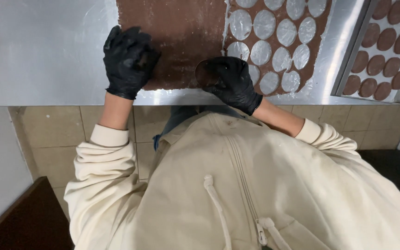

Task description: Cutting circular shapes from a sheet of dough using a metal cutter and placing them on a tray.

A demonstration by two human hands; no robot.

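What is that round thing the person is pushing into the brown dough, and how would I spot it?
Start at the steel table and the flat brown dough sheet on it. At the sheet's near edge, the gloved right hand holds a round cutter. It is a raised ring, unlike the flat round holes beside it.
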